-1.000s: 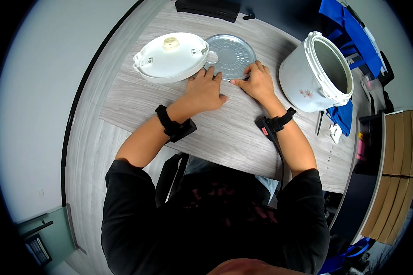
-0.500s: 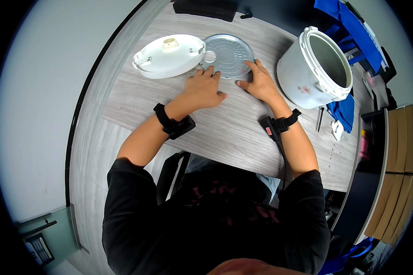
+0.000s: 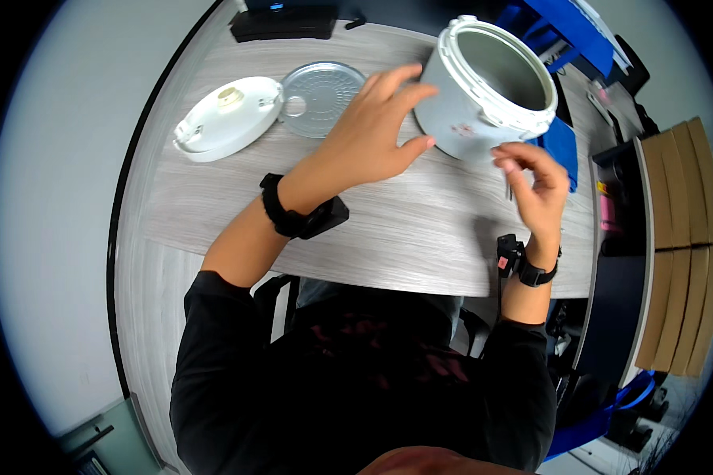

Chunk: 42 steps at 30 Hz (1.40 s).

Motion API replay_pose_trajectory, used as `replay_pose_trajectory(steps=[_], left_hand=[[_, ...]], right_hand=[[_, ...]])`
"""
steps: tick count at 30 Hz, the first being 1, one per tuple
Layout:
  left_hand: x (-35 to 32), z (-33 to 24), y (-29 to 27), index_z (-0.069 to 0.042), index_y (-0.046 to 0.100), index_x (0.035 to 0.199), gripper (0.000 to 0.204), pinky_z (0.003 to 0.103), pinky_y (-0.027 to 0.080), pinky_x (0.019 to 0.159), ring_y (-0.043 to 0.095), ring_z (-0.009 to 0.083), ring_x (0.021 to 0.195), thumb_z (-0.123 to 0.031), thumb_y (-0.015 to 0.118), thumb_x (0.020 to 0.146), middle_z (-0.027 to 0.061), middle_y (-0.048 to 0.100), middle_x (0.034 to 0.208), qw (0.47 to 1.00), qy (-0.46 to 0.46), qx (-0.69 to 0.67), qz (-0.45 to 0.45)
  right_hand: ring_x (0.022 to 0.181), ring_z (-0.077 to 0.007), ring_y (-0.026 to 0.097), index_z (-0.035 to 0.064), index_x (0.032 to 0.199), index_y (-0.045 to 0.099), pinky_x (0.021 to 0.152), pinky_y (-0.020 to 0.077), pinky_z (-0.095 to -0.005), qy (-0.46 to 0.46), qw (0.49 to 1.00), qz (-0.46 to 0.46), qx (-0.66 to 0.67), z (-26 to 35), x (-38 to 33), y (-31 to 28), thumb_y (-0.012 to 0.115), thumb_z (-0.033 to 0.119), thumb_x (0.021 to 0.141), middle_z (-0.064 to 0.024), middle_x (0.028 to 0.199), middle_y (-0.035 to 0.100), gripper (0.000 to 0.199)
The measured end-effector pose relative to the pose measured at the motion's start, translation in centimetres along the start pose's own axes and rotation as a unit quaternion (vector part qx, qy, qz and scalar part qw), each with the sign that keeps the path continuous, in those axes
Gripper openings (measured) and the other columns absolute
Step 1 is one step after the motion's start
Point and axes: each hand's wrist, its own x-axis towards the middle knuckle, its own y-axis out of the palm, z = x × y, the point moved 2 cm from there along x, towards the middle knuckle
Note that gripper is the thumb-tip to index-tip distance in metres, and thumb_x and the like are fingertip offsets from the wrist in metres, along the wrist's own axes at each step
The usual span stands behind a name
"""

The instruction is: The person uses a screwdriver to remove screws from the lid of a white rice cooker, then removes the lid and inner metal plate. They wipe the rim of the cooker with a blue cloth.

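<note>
A white rice-cooker body [image 3: 471,119] with a small floral print stands tilted in appearance at the back right, its top uncovered and its inside grey. My left hand [image 3: 372,131] hovers just left of it, fingers spread, holding nothing. By the body's lower right side is my right hand [image 3: 540,186], its fingers loosely curved and nothing visible in them; whether the fingertips touch the wall I cannot tell. Left of my left hand lies a round silver metal inner lid [image 3: 317,95], partly covered by that hand. Beside it rests a white plastic outer lid [image 3: 226,123], underside up.
Behind the cooker body are blue fabric items [image 3: 566,36], and a folded blue cloth [image 3: 564,150] lies at its right. A black case [image 3: 285,24] sits at the far edge. Cardboard boxes [image 3: 673,206] stand right of the table [image 3: 404,237].
My left hand has left the metal inner lid and moved right toward the cooker body. My right hand has also moved right, to its lower side. The view has shifted right.
</note>
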Motion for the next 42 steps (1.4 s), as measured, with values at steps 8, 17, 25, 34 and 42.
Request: replay_pose_trajectory(steps=[8, 17, 25, 34, 42], left_hand=[[3.8, -2.1, 5.6, -0.011, 0.05, 0.142, 0.074, 0.055, 0.036, 0.111, 0.023, 0.0427, 0.144, -0.029, 0.083, 0.078, 0.0216, 0.025, 0.157, 1.0, -0.01, 0.01, 0.017], [5.0, -3.1, 7.2, -0.011, 0.059, 0.131, 0.067, 0.053, 0.04, 0.104, 0.034, 0.0432, 0.133, -0.031, 0.086, 0.073, 0.0206, 0.043, 0.144, 0.995, 0.0, 0.09, -0.035], [5.3, -1.4, 6.6, -0.008, 0.061, 0.113, 0.061, 0.048, 0.042, 0.101, 0.041, 0.0376, 0.128, -0.027, 0.092, 0.065, 0.0178, 0.05, 0.136, 0.988, 0.001, 0.105, -0.114], [4.4, 1.7, 1.3, -0.01, 0.061, 0.11, 0.055, 0.044, 0.042, 0.108, 0.047, 0.0335, 0.133, -0.014, 0.091, 0.063, 0.0144, 0.053, 0.142, 1.0, 0.005, -0.004, -0.004], [3.3, -1.4, 1.0, -0.013, 0.067, 0.114, 0.049, 0.05, 0.039, 0.109, 0.045, 0.0362, 0.134, -0.019, 0.088, 0.07, 0.0141, 0.052, 0.142, 0.999, 0.018, -0.017, -0.044]], right_hand=[[0.068, -0.0084, 0.06, 0.0089, 0.125, 0.066, 0.06, 0.0513, -0.021, -0.036, 0.974, -0.168, -0.146, -5.6, 1.3, -3.4, 0.076, 0.003, 0.078, -0.0121, 0.138, 0.052, 0.048], [0.083, -0.0155, 0.06, 0.0104, 0.13, 0.064, 0.072, 0.0532, -0.0279, 0.014, 0.986, -0.11, -0.121, -7.0, 2.1, -3.2, 0.085, 0.022, 0.074, -0.0129, 0.143, 0.05, 0.061], [0.079, -0.0135, 0.057, 0.0103, 0.124, 0.067, 0.069, 0.0529, -0.0266, -0.005, 0.989, -0.081, -0.122, -4.9, 1.7, -1.8, 0.089, 0.021, 0.07, -0.0106, 0.138, 0.051, 0.06], [0.09, -0.0184, 0.059, 0.0108, 0.127, 0.066, 0.078, 0.0531, -0.0296, -0.019, 0.997, -0.035, -0.073, -4.2, 2.0, -3.4, 0.086, 0.015, 0.071, -0.0112, 0.146, 0.05, 0.06], [0.092, -0.0184, 0.06, 0.0084, 0.122, 0.068, 0.077, 0.0517, -0.0284, -0.034, 0.997, -0.034, -0.053, -4.7, 1.7, -2.7, 0.087, 0.016, 0.071, -0.0114, 0.141, 0.054, 0.055]])
